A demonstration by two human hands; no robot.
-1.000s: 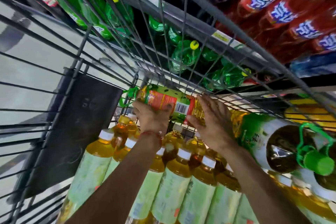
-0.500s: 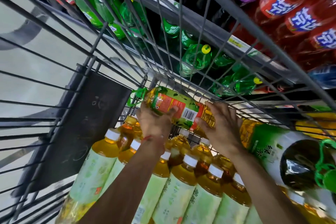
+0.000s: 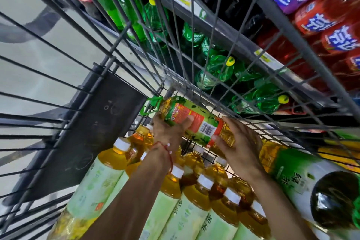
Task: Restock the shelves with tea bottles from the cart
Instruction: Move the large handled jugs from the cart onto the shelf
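Store shelf (image 3: 220,27) behind wire cart (image 3: 109,60) carried green and red drink bottles (image 3: 218,70), blurred, uncounted. One tea bottle (image 3: 196,121) lay sideways above cart load. Left hand (image 3: 169,132) fingers clenched round neck end; right hand (image 3: 241,148) fingers wrapped base. Below: at least seven white-capped bottles (image 3: 115,159), bottoms cut off. One larger bottle (image 3: 296,173) right, partly out of frame.

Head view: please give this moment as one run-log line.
left hand grips neck end of green-labelled amber tea bottle | right hand holds base end | bottle sideways above white-capped tea bottles in wire cart
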